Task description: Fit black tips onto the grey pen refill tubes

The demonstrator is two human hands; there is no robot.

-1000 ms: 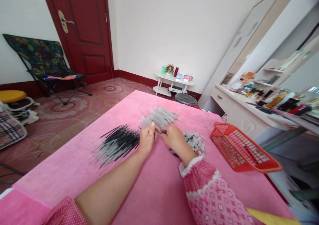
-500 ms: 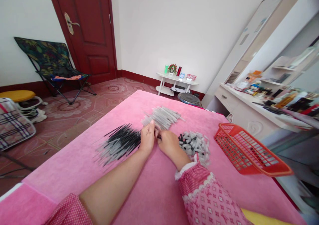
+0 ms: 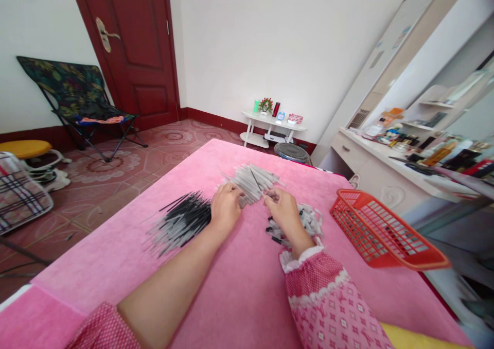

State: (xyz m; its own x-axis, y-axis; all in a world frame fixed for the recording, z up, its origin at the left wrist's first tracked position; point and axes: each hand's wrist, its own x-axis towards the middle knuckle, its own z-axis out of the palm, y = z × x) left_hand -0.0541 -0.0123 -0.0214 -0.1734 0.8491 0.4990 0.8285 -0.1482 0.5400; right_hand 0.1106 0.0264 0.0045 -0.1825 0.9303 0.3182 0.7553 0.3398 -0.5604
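My left hand (image 3: 225, 206) rests on the pink cloth, its fingers curled at the near edge of a pile of grey tubes (image 3: 252, 180). My right hand (image 3: 283, 206) pinches a thin black stick (image 3: 255, 180) that slants up over the grey pile. A heap of black and grey sticks (image 3: 180, 220) lies to the left of my left hand. Small grey and black caps (image 3: 309, 219) are heaped just right of my right hand.
A red plastic basket (image 3: 380, 233) sits on the pink table (image 3: 239, 287) at the right. Beyond it stands a white dresser (image 3: 386, 158) with bottles. A folding chair (image 3: 73, 102), a dark red door (image 3: 131, 45) and a small white stand (image 3: 272, 127) are farther back.
My right hand has lifted away from the left and moved right, now holding a thin black stick up. My left hand has shifted slightly toward the grey pile.
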